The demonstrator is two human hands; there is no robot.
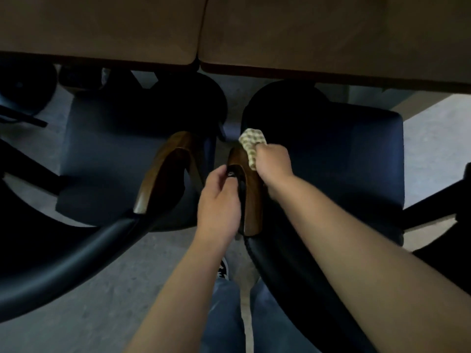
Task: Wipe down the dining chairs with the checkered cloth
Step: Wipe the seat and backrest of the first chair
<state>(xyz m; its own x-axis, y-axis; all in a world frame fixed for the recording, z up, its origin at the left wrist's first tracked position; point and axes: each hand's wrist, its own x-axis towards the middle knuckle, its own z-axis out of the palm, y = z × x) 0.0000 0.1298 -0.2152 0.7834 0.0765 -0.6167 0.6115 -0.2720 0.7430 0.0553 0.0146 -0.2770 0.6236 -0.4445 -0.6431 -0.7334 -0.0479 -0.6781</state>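
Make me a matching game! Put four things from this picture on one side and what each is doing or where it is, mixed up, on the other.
Things:
1. checkered cloth
2. left hand
3. right hand
4. table

States:
A. holds the wooden armrest from the side
B. at the top of the view, beyond both chair seats
C. bunched up, pressed on the armrest's far end
D. grips the cloth

Pairs: 1-C, 2-A, 3-D, 4-B

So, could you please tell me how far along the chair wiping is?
Nothing shows as finished. In hand: the right hand presses the checkered cloth on the right chair's wooden armrest, which the left hand steadies. Left: the left chair's armrest and both seats, as far as visible.
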